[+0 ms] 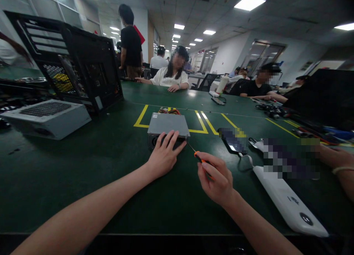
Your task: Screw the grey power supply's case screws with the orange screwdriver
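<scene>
A grey computer power supply [168,124] lies on the green table, its bundle of coloured cables [170,111] coming out at the far side. My left hand [164,155] rests against its near face and top edge, fingers spread. In my right hand [217,177] is a screwdriver [197,154] with an orange and black handle, gripped between thumb and fingers. The thin shaft points up and left to the near right corner of the power supply. Whether the tip sits in a screw is too small to tell.
A black computer case [80,59] and a second power supply [52,116] stand at the left. To the right lie a phone [232,141], a white power bank-like device [287,199] and tools [318,135]. Another person's hand [334,157] is at the right edge. People sit across the table.
</scene>
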Tool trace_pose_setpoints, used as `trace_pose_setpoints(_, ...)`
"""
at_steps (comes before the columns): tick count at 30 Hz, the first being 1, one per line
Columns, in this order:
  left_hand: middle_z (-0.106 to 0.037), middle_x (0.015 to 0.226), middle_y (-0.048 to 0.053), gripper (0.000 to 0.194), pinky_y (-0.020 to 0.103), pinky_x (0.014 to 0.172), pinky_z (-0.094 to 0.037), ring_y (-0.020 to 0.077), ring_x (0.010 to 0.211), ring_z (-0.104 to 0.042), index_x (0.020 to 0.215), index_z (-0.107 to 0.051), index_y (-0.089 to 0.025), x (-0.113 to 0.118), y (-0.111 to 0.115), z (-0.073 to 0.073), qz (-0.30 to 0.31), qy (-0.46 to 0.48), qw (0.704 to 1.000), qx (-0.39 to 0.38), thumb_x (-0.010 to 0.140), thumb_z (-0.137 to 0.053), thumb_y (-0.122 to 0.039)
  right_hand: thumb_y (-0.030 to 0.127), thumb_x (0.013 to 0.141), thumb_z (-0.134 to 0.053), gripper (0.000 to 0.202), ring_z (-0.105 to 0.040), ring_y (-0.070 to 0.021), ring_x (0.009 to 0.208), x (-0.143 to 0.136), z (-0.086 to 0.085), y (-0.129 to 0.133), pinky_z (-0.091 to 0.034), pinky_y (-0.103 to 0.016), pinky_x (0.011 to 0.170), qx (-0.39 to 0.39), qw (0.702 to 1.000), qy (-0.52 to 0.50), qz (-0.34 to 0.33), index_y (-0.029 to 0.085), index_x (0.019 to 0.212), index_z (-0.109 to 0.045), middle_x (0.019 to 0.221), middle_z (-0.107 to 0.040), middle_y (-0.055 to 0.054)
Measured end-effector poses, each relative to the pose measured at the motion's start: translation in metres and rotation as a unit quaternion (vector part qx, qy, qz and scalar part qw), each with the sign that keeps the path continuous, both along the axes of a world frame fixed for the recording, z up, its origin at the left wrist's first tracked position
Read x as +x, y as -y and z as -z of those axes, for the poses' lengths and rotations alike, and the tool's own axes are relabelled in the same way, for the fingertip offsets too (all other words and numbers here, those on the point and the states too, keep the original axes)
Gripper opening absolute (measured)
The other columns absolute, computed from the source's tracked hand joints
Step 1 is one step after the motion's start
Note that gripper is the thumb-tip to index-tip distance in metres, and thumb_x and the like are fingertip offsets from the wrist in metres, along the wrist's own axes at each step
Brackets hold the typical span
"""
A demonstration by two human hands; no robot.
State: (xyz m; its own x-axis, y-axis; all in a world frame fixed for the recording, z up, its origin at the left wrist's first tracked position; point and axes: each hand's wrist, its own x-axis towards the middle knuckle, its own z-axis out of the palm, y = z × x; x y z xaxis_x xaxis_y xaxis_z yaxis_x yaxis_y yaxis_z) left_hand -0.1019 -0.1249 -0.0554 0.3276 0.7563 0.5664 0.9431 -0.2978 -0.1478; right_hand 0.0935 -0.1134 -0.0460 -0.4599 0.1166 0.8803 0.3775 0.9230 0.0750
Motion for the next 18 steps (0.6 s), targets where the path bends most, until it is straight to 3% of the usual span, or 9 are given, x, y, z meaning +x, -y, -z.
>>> trace_pose_setpoints(5, -0.027, 0.143, 0.014, 0.057, 0.051, 0.107, -0.016, 0.0317, 0.133, -0.021, 0.133, -0.041, -0.026, -0.001, 0.000, 0.000, 0.001, 0.003, 1.000, -0.002, 0.078, -0.056, -0.021, 0.000, 0.069, -0.058, 0.043, -0.063, -0.0167, 0.088, 0.001, -0.006, 0.004, -0.058, -0.031, 0.069, -0.007, 0.997, -0.068, -0.043, 0.021, 0.105, -0.049, 0.099, -0.060, -0.005)
trace_pose_setpoints(8, -0.026, 0.144, 0.013, 0.058, 0.052, 0.107, -0.016, 0.0320, 0.134, -0.019, 0.132, -0.042, -0.028, -0.002, -0.001, 0.001, 0.006, 0.010, 1.000, -0.004, 0.076, -0.058, -0.020, 0.004, 0.070, -0.057, 0.033, -0.061, -0.0124, 0.067, 0.002, -0.013, 0.003, -0.055, -0.028, 0.058, -0.133, 0.974, -0.177, -0.040, 0.022, 0.097, -0.050, 0.081, -0.057, 0.001)
trace_pose_setpoints(10, -0.025, 0.144, 0.013, 0.053, 0.052, 0.106, -0.017, 0.0321, 0.134, -0.019, 0.128, -0.047, -0.029, -0.003, -0.001, 0.000, 0.016, 0.016, 1.000, -0.011, 0.076, -0.058, -0.020, 0.010, 0.074, -0.055, 0.026, -0.055, -0.0074, 0.054, 0.002, -0.016, -0.002, -0.050, -0.024, 0.049, -0.265, 0.928, -0.260, -0.043, 0.022, 0.096, -0.048, 0.079, -0.052, 0.004)
trace_pose_setpoints(12, -0.026, 0.144, 0.012, 0.047, 0.052, 0.106, -0.018, 0.0320, 0.133, -0.021, 0.123, -0.052, -0.028, -0.003, 0.002, -0.004, 0.023, 0.026, 0.999, -0.018, 0.077, -0.057, -0.019, 0.017, 0.077, -0.053, 0.027, -0.048, -0.0029, 0.045, 0.000, -0.017, -0.012, -0.044, -0.019, 0.040, -0.396, 0.861, -0.314, -0.059, 0.024, 0.101, -0.043, 0.087, -0.049, 0.004)
trace_pose_setpoints(15, -0.028, 0.143, 0.013, 0.042, 0.050, 0.104, -0.024, 0.0314, 0.133, -0.022, 0.120, -0.054, -0.026, 0.000, 0.010, -0.010, 0.019, 0.046, 0.998, -0.024, 0.079, -0.054, -0.017, 0.034, 0.078, -0.055, 0.029, -0.038, 0.0000, 0.037, -0.008, -0.011, -0.035, -0.033, -0.015, 0.032, -0.561, 0.767, -0.310, -0.038, 0.025, 0.102, -0.041, 0.084, -0.051, 0.006)
trace_pose_setpoints(18, -0.030, 0.142, 0.014, 0.042, 0.050, 0.101, -0.029, 0.0318, 0.133, -0.022, 0.122, -0.052, -0.026, 0.003, 0.024, -0.015, 0.018, 0.055, 0.998, -0.029, 0.081, -0.052, -0.018, 0.047, 0.075, -0.058, 0.040, -0.035, -0.0021, 0.033, -0.025, -0.003, -0.059, -0.028, -0.016, 0.029, -0.613, 0.739, -0.275, -0.039, 0.022, 0.103, -0.044, 0.066, -0.049, 0.008)
